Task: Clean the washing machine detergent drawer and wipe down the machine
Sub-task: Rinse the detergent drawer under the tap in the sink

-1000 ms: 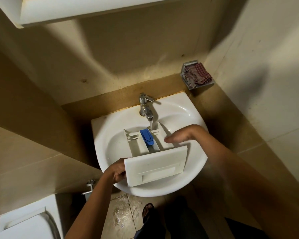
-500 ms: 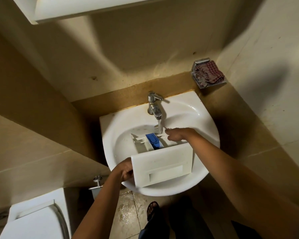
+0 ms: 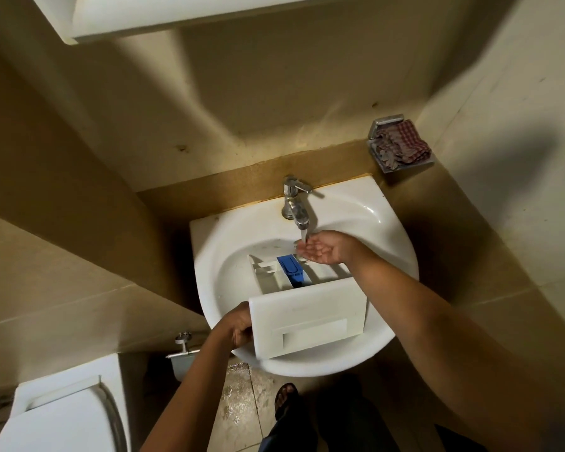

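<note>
White plastic detergent drawer (image 3: pixel 310 321) over white ceramic sink (image 3: pixel 395 243)'s front rim.
Left hand (image 3: pixel 237 327) grips its left edge; right hand (image 3: pixel 323 251) cupped loosely under chrome tap (image 3: pixel 296 203).

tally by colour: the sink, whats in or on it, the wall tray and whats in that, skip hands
white: 2 (white ceramic washbasin, white plastic detergent drawer)
blue: 1 (blue plastic insert in the drawer)
chrome: 2 (chrome tap, chrome wall tray)
red checked: 1 (red checked cloth in the tray)
total: 6
</note>
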`<state>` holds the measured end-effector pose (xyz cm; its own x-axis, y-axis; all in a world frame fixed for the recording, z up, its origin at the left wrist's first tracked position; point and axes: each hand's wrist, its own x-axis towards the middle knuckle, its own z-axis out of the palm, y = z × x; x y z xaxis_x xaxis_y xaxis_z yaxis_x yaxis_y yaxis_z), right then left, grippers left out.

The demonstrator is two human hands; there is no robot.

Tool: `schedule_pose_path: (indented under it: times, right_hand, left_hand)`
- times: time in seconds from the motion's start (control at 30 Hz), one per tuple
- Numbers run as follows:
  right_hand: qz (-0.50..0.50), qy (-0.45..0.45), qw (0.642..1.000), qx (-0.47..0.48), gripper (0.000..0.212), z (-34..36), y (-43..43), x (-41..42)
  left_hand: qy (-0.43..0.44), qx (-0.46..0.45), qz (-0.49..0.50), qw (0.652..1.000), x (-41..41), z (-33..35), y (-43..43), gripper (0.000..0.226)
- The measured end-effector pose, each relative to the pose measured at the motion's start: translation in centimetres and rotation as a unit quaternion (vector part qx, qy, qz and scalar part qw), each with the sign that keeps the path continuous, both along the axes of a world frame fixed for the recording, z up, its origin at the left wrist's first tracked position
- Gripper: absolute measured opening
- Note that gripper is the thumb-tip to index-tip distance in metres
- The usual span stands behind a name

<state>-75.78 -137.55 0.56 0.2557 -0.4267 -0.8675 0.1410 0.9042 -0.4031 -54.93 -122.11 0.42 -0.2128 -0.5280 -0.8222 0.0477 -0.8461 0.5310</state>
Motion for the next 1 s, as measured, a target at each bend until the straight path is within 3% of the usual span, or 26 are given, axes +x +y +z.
schedule_pose_path:
  times: [0.13, 0.33, 0.4, 0.43, 0.47, 0.53, 0.6, 0.67, 0.73, 0.8, 0.87, 1.0]
  right_hand:
    - [-0.075, -0.028, 0.996, 0.043, 0.029, -0.5, -0.5, 1.1]
    - [-0.074, -0.066, 0.994, 0.056, 0.022, -1.1, -0.3, 0.7]
    - [0.022, -0.064, 0.997, 0.038, 0.019, -0.6, -0.1, 0.4]
    - [0.115, -0.052, 0.992, 0.019, 0.017, -0.1, 0.1, 0.3]
    - [0.23, -0.031, 0.973, -0.003, 0.015, 0.5, 0.3, 0.2]
    - [0.433, 0.004, 0.901, -0.024, 0.013, 1.8, 0.5, 0.2]
    - [0.511, 0.025, 0.859, -0.008, 0.013, 2.5, 0.6, 0.4]
    - [0.538, 0.048, 0.842, -0.011, 0.015, 3.5, 0.8, 0.9]
    - [0.507, 0.074, 0.856, -0.071, 0.024, 3.6, 0.9, 1.4]
    - [0.411, 0.097, 0.898, -0.123, 0.027, 3.1, 1.2, 1.8]
    - [0.283, 0.104, 0.946, -0.118, 0.024, 2.1, 1.3, 1.9]
    - [0.003, 0.01, 1.0, -0.009, 0.019, 0.4, 0.9, 2.0]
  left_hand:
    - [0.004, 0.003, -0.003, 1.0, 0.1, -0.2, 0.0, 0.012]
    - [-0.001, 0.003, 0.001, 1.0, 0.0, -0.1, -0.1, 0.012]
    - [-0.003, 0.002, -0.001, 1.0, -0.1, 0.1, -0.1, 0.013]
    - [-0.003, 0.003, -0.001, 1.0, -0.1, 0.1, -0.1, 0.013]
    - [-0.006, 0.005, -0.001, 1.0, -0.1, 0.2, -0.1, 0.012]
    - [-0.015, 0.006, -0.006, 1.0, -0.1, 0.5, -0.1, 0.012]
    - [-0.033, 0.0, -0.014, 0.999, 0.1, 0.5, 0.0, 0.013]
    - [-0.055, -0.005, -0.011, 0.998, 0.1, 0.6, 0.0, 0.018]
    - [-0.064, -0.013, 0.036, 0.997, -0.1, 1.1, 0.3, 0.027]
    - [-0.064, -0.023, 0.107, 0.992, -0.5, 2.0, 0.6, 0.046]
    - [-0.088, -0.068, 0.115, 0.987, -0.7, 3.3, 1.5, 0.058]
    - [-0.119, -0.182, 0.035, 0.975, -0.9, 5.0, 3.7, 0.021]
